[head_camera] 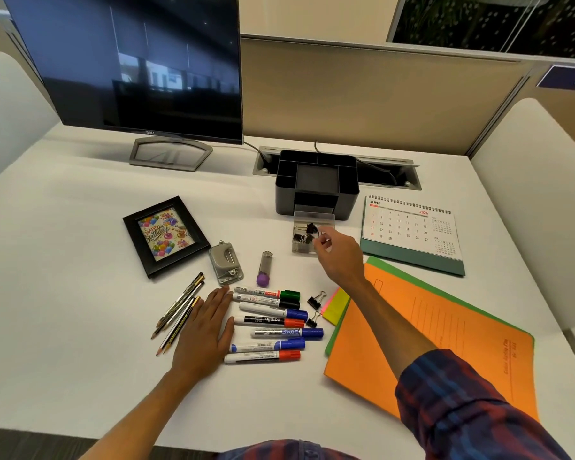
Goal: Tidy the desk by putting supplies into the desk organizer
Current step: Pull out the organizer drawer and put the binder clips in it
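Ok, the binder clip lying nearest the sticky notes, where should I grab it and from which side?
Pinch the binder clip by its black body, coming straight down from above. It lies flat on the desk with its wire handles pointing toward the sticky notes; the body is the solid part, and the side away from the notes is open. Your right hand is closest.

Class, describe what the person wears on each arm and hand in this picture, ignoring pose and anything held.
The right arm has a plaid sleeve in dark blue and red, pushed up to about the elbow. The left arm shows no sleeve. The left hand and the right hand are bare, with no gloves, rings or watch visible.
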A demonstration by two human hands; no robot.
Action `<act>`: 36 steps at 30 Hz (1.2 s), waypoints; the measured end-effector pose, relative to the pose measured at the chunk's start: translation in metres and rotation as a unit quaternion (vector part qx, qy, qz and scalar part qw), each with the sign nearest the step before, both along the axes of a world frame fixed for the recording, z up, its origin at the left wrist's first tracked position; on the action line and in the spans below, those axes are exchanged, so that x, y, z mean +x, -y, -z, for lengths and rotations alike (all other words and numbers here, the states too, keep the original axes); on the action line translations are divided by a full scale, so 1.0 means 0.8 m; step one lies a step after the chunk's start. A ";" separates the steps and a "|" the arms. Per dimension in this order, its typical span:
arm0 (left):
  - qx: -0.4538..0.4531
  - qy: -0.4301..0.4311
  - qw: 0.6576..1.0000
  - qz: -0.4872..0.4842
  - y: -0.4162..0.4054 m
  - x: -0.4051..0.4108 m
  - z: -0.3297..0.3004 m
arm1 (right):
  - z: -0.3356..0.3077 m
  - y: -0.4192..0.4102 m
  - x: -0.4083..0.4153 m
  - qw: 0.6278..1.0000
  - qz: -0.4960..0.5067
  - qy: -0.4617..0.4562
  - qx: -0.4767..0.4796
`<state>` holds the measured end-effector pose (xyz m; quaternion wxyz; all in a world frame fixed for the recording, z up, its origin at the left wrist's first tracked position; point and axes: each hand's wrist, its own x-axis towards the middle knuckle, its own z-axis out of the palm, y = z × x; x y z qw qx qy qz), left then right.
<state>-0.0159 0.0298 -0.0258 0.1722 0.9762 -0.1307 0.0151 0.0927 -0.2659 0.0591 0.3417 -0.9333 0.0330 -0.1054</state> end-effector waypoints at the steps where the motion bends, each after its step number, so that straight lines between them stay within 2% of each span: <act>1: 0.001 0.000 1.000 0.000 0.000 0.000 0.000 | 0.003 0.001 -0.006 1.000 -0.012 -0.003 0.000; 3: 0.001 -0.001 1.000 -0.001 0.000 0.000 0.000 | 0.011 0.003 -0.016 0.999 -0.046 -0.023 -0.013; 8: 0.002 -0.001 1.000 -0.004 0.001 0.000 -0.001 | 0.029 0.012 -0.035 0.979 -0.124 -0.154 -0.046; 19: 0.001 -0.001 1.000 -0.004 0.002 -0.002 -0.003 | 0.019 0.027 -0.054 0.940 -0.233 -0.242 -0.066; 28: -0.002 0.003 1.000 -0.003 0.002 -0.001 -0.001 | 0.018 0.028 -0.055 0.934 -0.245 -0.243 -0.097; 32: -0.003 0.006 1.000 0.001 0.001 0.000 0.001 | 0.020 0.028 -0.055 0.950 -0.228 -0.205 -0.057; 36: -0.003 0.009 1.000 0.000 0.002 -0.001 -0.001 | 0.013 0.026 -0.050 0.976 -0.161 -0.145 0.014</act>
